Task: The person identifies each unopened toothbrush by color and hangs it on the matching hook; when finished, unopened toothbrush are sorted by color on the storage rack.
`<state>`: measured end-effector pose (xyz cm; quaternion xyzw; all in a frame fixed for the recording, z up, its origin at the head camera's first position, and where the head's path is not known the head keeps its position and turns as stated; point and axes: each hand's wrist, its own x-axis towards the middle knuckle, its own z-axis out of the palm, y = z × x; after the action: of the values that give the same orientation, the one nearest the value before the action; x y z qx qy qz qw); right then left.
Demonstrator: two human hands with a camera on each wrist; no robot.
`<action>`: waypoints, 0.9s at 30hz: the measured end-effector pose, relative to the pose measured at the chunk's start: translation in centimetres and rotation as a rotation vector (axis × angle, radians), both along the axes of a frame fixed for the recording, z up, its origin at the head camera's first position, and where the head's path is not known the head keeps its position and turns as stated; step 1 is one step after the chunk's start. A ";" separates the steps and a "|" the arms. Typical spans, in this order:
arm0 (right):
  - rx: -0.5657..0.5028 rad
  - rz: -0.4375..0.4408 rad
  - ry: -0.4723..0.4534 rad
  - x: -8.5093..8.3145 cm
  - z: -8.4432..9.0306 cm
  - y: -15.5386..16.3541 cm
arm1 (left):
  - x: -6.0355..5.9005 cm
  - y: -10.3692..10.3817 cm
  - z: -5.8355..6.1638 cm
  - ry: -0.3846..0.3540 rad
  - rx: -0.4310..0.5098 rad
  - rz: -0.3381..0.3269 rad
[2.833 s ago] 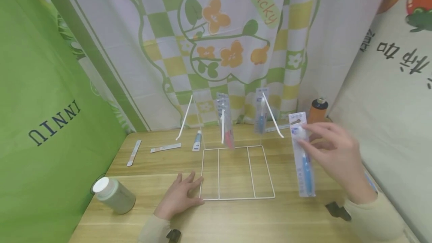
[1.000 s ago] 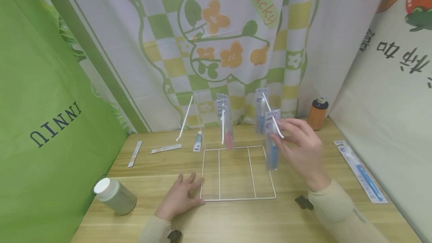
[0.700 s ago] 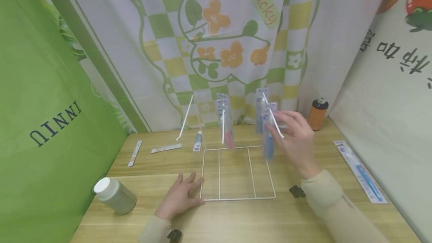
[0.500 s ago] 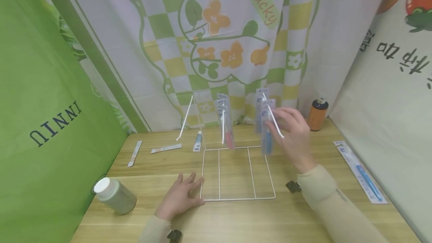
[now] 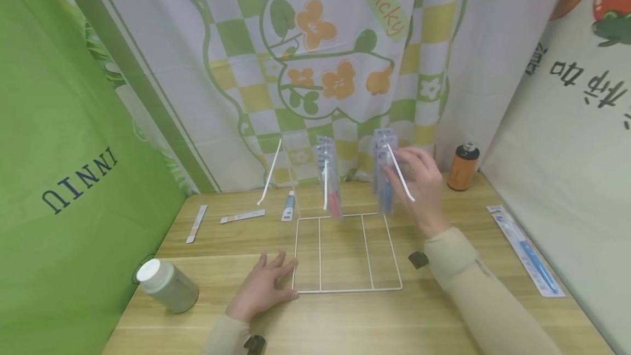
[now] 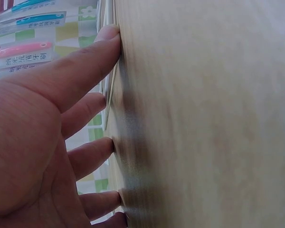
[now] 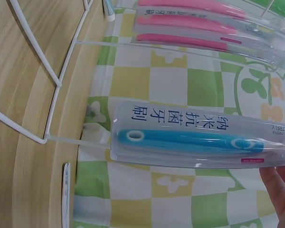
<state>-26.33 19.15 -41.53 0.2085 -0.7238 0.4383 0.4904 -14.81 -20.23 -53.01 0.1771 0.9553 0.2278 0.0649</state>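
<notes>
My right hand pinches the upper part of a packaged blue toothbrush, whose card overlaps the right hook of a white wire rack in the head view. Another packaged blue toothbrush hangs behind it on the same hook. Packaged pink toothbrushes hang from the middle hook, while the left hook carries nothing. With fingers spread, my left hand rests on the table, fingertips and thumb at the left side of the rack's base.
Another blue toothbrush pack lies at the table's right side. An orange bottle stands at the back right, a grey-green bottle at the front left. A small toothpaste tube and two narrow strips, one a slim packet, lie at the back left.
My right hand has carried the blue toothbrush pack from the right onto the right hook and slid it back along the hook toward the other blue pack. My left hand has stayed put.
</notes>
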 end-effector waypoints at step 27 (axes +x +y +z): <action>-0.007 0.023 0.005 -0.6 -0.4 0.2 | 0.0 0.0 0.0 -0.007 0.004 0.000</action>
<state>-26.93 19.37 -41.89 0.2161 -0.7187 0.4458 0.4878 -14.79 -20.23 -53.06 0.1763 0.9546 0.2304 0.0676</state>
